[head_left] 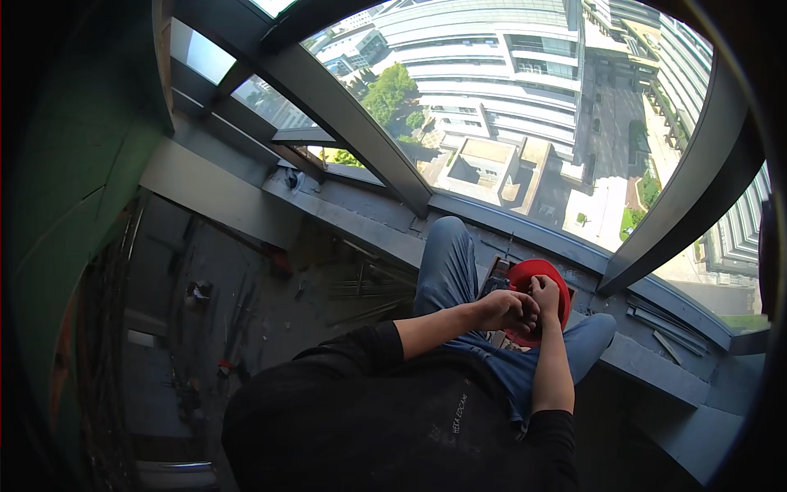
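A red hard hat (558, 274) rests in my lap, between my bent, jeans-clad knees. My left hand (507, 311) reaches over it from the left, fingers curled inward. My right hand (547, 297) is above the hat's right side, its fingers closed and close to the left fingertips. Anything pinched between the fingers is too small or hidden to make out. Just left of the hat lies a dark and red tool (495, 284), partly covered by the hat and my left arm; its kind is unclear.
I sit by a window ledge (361, 224) high above a street, with large framed panes ahead. Metal strips (668, 328) lie on the ledge at right. Rods and debris (361, 287) litter the dark floor at left. A green wall panel (78, 197) stands far left.
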`<move>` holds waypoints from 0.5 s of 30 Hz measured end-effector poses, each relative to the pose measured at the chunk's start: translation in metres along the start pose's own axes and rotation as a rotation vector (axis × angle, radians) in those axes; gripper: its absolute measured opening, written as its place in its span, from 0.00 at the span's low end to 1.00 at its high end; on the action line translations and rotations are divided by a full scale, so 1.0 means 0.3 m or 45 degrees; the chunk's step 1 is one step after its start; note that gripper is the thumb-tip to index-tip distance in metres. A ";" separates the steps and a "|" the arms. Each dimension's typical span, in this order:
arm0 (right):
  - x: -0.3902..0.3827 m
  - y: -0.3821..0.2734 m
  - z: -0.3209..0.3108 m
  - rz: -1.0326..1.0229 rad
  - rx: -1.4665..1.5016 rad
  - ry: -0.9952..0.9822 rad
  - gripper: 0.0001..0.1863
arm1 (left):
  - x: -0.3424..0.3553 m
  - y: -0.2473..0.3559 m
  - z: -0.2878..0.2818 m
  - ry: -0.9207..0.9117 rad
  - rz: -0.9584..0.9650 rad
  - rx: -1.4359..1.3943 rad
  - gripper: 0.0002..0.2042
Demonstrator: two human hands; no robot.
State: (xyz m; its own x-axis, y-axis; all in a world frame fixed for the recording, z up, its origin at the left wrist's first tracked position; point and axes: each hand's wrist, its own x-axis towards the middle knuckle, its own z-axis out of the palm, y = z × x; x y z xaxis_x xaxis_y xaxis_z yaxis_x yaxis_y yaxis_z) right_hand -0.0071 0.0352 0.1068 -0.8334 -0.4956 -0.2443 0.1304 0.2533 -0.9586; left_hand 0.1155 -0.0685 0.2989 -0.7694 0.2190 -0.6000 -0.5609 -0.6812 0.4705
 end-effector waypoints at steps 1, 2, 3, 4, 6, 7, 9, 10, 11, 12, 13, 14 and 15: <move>0.000 0.004 0.000 -0.010 -0.006 0.005 0.10 | 0.004 -0.004 0.001 -0.034 0.010 -0.019 0.15; 0.002 0.007 -0.001 -0.021 -0.011 0.010 0.10 | 0.008 -0.006 0.001 -0.067 0.020 -0.038 0.14; 0.000 0.002 -0.001 -0.021 -0.011 0.010 0.10 | 0.013 -0.008 -0.003 -0.067 0.020 -0.037 0.14; -0.001 -0.003 -0.002 -0.025 -0.019 0.008 0.11 | 0.020 -0.010 -0.012 -0.059 0.012 -0.028 0.14; -0.005 -0.013 -0.002 -0.031 -0.034 0.003 0.11 | 0.029 -0.013 -0.028 -0.041 -0.004 -0.009 0.12; -0.007 -0.019 -0.002 -0.035 -0.042 0.000 0.11 | 0.033 -0.016 -0.035 -0.032 -0.012 0.000 0.12; -0.012 -0.028 -0.006 -0.033 -0.047 0.003 0.11 | 0.029 -0.012 -0.027 -0.043 -0.011 0.043 0.11; -0.012 -0.034 -0.008 -0.035 -0.053 0.006 0.11 | 0.026 -0.008 -0.023 -0.055 -0.007 0.089 0.11; -0.013 -0.038 -0.009 -0.036 -0.058 0.009 0.10 | 0.023 -0.003 -0.019 -0.065 -0.003 0.134 0.10; -0.013 -0.039 -0.009 -0.038 -0.064 0.010 0.10 | 0.021 -0.002 -0.017 -0.076 0.002 0.179 0.10; -0.012 -0.036 -0.009 -0.037 -0.064 0.010 0.10 | 0.022 -0.003 -0.016 -0.076 0.001 0.177 0.10; -0.009 -0.028 -0.010 -0.044 -0.070 0.011 0.10 | 0.024 -0.004 -0.015 -0.078 0.018 0.231 0.09; -0.006 -0.021 -0.010 -0.052 -0.076 0.012 0.10 | 0.027 -0.006 -0.013 -0.080 0.035 0.285 0.09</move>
State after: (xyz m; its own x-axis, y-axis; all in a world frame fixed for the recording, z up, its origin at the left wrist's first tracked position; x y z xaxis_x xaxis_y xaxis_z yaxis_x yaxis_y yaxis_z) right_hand -0.0081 0.0371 0.1137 -0.8425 -0.4988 -0.2035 0.0642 0.2821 -0.9572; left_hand 0.1115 -0.0682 0.2906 -0.7990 0.2503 -0.5468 -0.5878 -0.5173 0.6220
